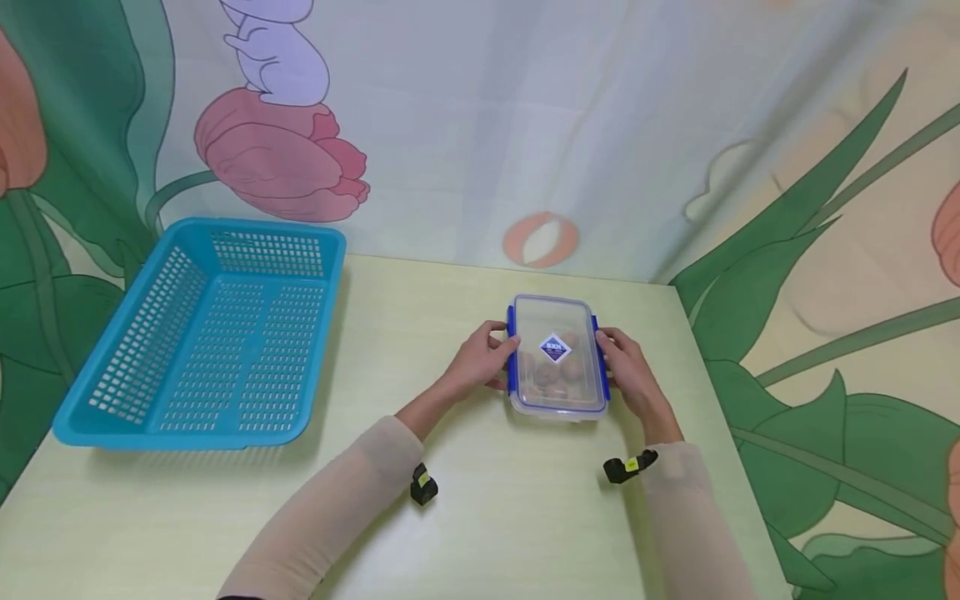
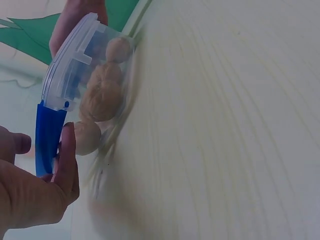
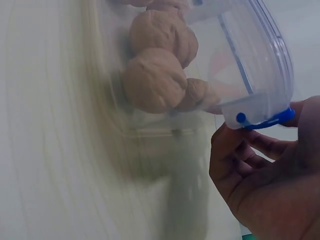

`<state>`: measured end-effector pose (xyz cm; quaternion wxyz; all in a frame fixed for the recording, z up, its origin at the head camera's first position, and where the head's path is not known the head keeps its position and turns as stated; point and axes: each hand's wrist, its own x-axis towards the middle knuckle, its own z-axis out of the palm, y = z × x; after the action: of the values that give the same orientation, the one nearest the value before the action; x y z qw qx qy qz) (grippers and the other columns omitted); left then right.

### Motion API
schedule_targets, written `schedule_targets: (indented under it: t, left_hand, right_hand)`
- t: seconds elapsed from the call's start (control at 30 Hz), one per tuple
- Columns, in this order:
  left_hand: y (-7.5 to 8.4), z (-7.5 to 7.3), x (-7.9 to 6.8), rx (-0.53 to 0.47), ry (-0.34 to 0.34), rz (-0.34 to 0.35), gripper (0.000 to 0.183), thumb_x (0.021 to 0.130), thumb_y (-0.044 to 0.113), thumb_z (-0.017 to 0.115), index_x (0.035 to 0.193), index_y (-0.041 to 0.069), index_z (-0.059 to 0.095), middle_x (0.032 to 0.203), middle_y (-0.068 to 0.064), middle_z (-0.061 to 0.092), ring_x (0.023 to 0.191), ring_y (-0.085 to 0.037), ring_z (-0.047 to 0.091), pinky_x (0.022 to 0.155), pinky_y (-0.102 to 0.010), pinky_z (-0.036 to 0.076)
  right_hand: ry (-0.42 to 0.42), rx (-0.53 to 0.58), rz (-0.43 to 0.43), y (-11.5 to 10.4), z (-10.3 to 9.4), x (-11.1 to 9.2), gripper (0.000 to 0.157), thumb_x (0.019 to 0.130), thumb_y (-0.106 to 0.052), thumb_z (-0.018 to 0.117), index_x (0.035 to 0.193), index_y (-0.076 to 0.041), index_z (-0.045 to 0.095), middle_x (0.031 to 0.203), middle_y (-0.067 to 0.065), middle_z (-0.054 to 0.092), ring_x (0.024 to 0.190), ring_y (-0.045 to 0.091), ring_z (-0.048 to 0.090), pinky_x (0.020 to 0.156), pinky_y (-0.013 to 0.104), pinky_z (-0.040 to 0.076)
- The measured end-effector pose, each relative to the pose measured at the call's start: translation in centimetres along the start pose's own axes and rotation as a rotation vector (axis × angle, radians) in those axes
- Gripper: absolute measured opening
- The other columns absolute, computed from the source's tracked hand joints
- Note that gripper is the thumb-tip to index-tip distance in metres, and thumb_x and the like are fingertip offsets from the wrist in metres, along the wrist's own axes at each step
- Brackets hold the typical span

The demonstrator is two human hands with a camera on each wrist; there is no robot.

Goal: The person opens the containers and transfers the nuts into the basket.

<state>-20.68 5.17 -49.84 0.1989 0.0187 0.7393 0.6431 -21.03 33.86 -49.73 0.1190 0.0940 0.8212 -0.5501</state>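
Observation:
A clear plastic food container (image 1: 551,315) with a blue-edged lid and a diamond-shaped label (image 1: 555,348) sits toward the far right of the table. Several round, wrinkled brown walnuts (image 3: 155,80) show through its walls. On its left side, my left hand (image 1: 478,360) holds the edge at the blue latch (image 2: 48,132), thumb above and fingers underneath. Opposite, my right hand (image 1: 630,375) grips the right edge, its fingers curled below the other blue latch (image 3: 274,120). The lid lies on the container; whether each latch is fastened is hard to tell.
To the left on the pale wooden table (image 1: 420,325) stands a blue perforated plastic basket (image 1: 321,333). A printed curtain (image 1: 450,125) hangs behind the table and along its right side. Small black wrist cameras (image 1: 423,485) are at both sleeves.

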Motion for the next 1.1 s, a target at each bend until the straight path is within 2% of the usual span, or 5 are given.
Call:
schedule_targets:
  t: [0.17,0.37,0.53,0.83,1.1]
  left_hand:
    - [-0.6,0.2,0.2,-0.008,0.021,-0.012,0.057,0.11,0.037,0.06,0.159,0.014,0.041,0.117,-0.015,0.062,0.085,-0.026,0.072,0.069,-0.044,0.066]
    - [-1.0,-0.8,0.3,-0.019,0.074,0.009,0.056,0.109,0.037,0.06,0.158,0.014,0.043,0.117,-0.015,0.06,0.091,-0.026,0.069,0.064,-0.039,0.065]
    - [-1.1,-2.8,0.0,-0.013,0.106,0.017,0.055,0.109,0.039,0.061,0.156,0.015,0.045,0.118,-0.015,0.06,0.092,-0.027,0.07,0.062,-0.038,0.065]
    - [-2.0,-8.0,-0.7,0.031,0.183,-0.02,0.056,0.108,0.046,0.06,0.154,0.018,0.046,0.116,-0.015,0.06,0.088,-0.027,0.067,0.062,-0.036,0.064]
    - [-2.6,-10.1,-0.6,0.077,0.256,-0.023,0.06,0.107,0.057,0.056,0.152,0.019,0.049,0.11,-0.014,0.061,0.084,-0.025,0.066,0.06,-0.034,0.063]
  right_hand:
    - [0.001,0.007,-0.016,0.0,0.6,0.2,0.049,0.116,-0.04,0.036,0.152,-0.007,0.046,0.135,0.021,0.056,0.106,0.027,0.061,0.077,0.036,0.059]
    - [0.014,0.009,-0.05,-0.8,1.6,0.7,0.049,0.116,-0.04,0.038,0.15,-0.007,0.048,0.133,0.02,0.057,0.104,0.025,0.061,0.075,0.034,0.059]
    - [0.004,0.066,-0.069,-1.8,3.6,0.9,0.047,0.116,-0.04,0.04,0.148,-0.008,0.051,0.129,0.019,0.06,0.1,0.026,0.065,0.072,0.036,0.061]
    - [-0.072,0.143,-0.111,-3.5,8.9,2.1,0.044,0.116,-0.038,0.041,0.145,-0.008,0.053,0.124,0.018,0.063,0.095,0.026,0.07,0.068,0.04,0.063]
    - [-0.067,0.191,-0.101,-4.1,11.7,2.8,0.042,0.115,-0.037,0.043,0.145,-0.009,0.053,0.123,0.018,0.066,0.096,0.027,0.071,0.07,0.04,0.063]
